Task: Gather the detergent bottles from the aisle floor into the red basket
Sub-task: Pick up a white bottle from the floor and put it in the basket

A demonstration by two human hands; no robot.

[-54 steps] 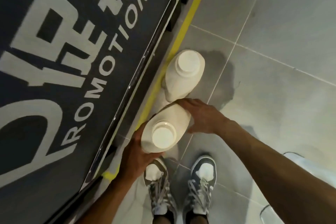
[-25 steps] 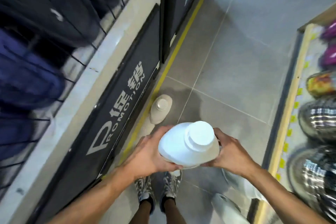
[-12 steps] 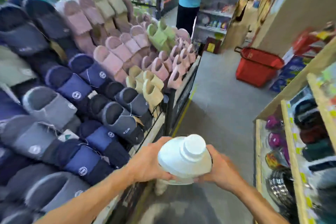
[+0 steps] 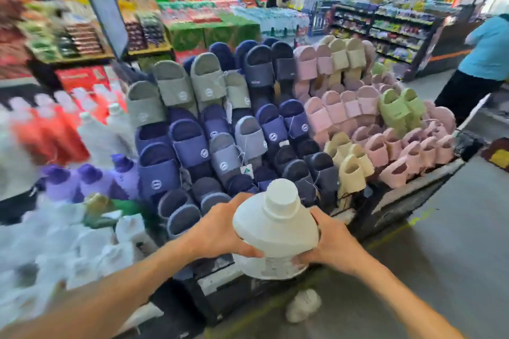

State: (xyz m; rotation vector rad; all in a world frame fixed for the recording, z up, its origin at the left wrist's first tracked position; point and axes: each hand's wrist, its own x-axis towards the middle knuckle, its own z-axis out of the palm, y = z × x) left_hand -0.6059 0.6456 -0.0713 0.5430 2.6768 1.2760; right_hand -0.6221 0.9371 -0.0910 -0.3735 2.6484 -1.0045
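I hold a white detergent bottle (image 4: 275,231) with a white screw cap upright at waist height. My left hand (image 4: 220,228) grips its left side and my right hand (image 4: 330,242) grips its right side. A second white bottle (image 4: 303,304) stands on the grey floor below, beside the yellow floor line. The red basket is out of view.
A slanted display of slippers (image 4: 261,124) fills the middle, its black base (image 4: 385,206) right in front of me. Shelves of purple, red and white bottles (image 4: 82,146) stand at left. A person in a teal shirt (image 4: 484,63) stands at the far right, open grey floor (image 4: 440,256) to the right.
I stood up with the bottle in both hands and my view swung left; the red basket left the frame, the slipper display and left shelves came into view.
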